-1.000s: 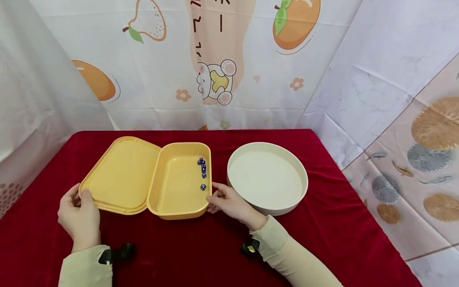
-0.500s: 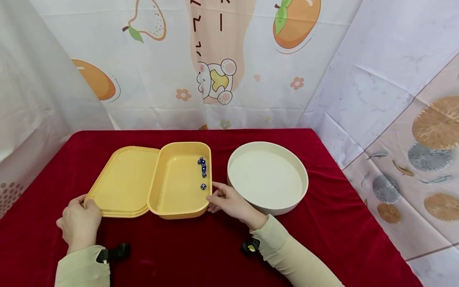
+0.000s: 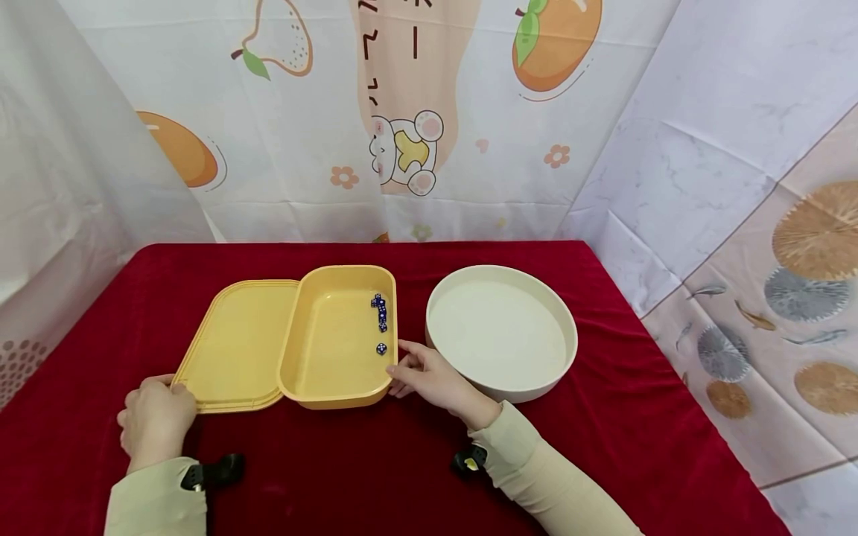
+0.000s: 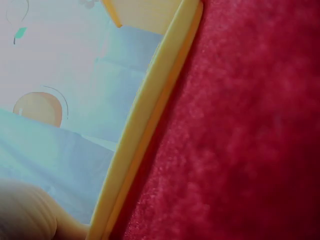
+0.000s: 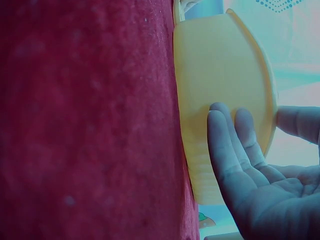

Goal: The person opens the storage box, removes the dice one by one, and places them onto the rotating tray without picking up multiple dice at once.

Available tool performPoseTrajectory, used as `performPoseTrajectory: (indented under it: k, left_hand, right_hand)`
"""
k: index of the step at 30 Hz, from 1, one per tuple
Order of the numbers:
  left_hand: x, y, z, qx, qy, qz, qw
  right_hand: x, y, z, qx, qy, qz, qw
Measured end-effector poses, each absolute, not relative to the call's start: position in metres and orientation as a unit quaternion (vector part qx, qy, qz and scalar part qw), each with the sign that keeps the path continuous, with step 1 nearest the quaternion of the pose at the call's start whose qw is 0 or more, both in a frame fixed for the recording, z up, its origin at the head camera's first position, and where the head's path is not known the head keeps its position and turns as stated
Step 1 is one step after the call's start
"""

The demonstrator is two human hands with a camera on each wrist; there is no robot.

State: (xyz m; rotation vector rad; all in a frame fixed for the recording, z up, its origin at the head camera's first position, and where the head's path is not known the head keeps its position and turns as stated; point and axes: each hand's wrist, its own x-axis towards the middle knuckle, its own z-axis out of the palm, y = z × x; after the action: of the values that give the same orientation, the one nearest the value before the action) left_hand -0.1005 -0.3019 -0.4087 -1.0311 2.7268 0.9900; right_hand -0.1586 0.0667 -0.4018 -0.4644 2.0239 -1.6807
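A yellow rectangular lid (image 3: 241, 346) lies flat at the left of the head view, with its right edge against a yellow box (image 3: 328, 350). My left hand (image 3: 157, 418) holds the lid's near-left corner; in the left wrist view the thumb (image 4: 27, 210) shows at the lid's edge, close over the cloth. Several small blue dice (image 3: 382, 316) with white pips lie in the box along its right wall. My right hand (image 3: 432, 380) holds the box's right side near the front, with fingers (image 5: 222, 145) along the outer wall and the thumb at the rim.
A round cream-white tray (image 3: 499, 327) with a low wall stands right of the box, just beyond my right hand. Red velvet cloth (image 3: 322, 476) covers the table. Printed curtains (image 3: 281, 149) hang behind and at both sides.
My left hand has lowered the lid from a tilt down to the cloth, shifting slightly to the right with it. The right hand, box and dice have stayed in place.
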Motion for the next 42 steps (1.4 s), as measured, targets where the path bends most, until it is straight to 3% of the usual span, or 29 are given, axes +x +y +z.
performPoseTrajectory:
  k: [18,42]
  left_hand:
    - [-0.097,-0.297,-0.409,-0.320,0.889,0.328,0.024]
    - [-0.105,-0.224,-0.352,-0.144,0.890,0.408,-0.144]
  right_hand:
    - [-0.158,0.066,-0.403,-0.170,0.745,-0.601,0.235]
    - [-0.166,0.096,-0.366,-0.184,0.761,-0.594,0.183]
